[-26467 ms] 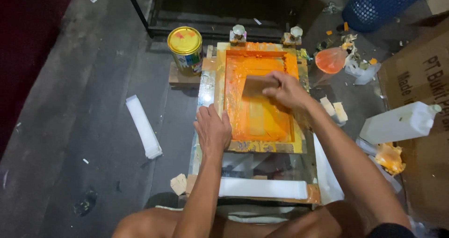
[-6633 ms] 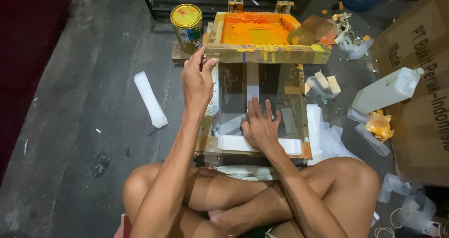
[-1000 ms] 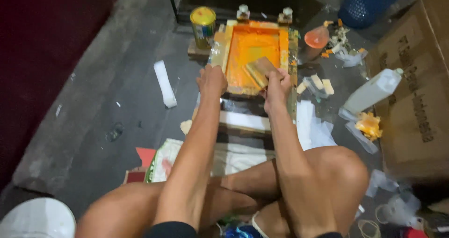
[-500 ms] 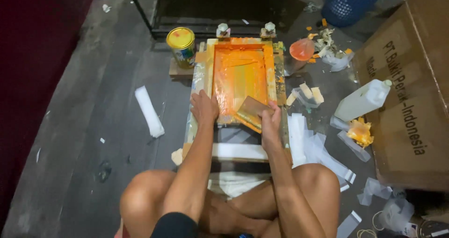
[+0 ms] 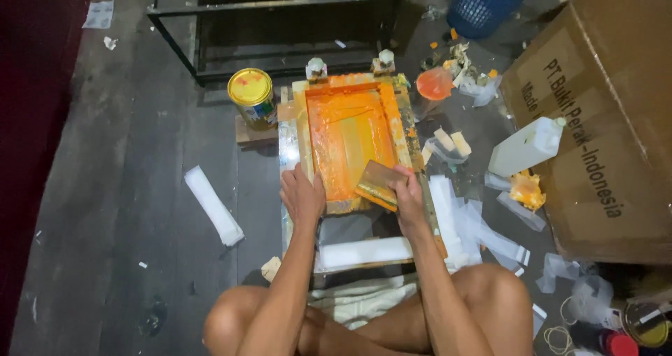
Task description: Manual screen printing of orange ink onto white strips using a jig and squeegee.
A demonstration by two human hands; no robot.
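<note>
A wooden screen-printing frame covered in orange ink lies flat on a low stand in front of my crossed legs. My right hand grips a flat squeegee at the frame's near right corner, its blade resting on the inked mesh. My left hand presses palm down on the near left edge of the frame. A white strip lies across the stand just below both hands.
A yellow-lidded paint tin stands left of the frame. An orange lid, a white plastic jug and torn white scraps lie to the right beside a big cardboard box. A blue basket and a black metal rack are behind.
The squeegee and my right hand have come down the mesh toward me over the last second, reaching the near edge. My left hand stays on the frame's near left edge. The camera view shifted.
</note>
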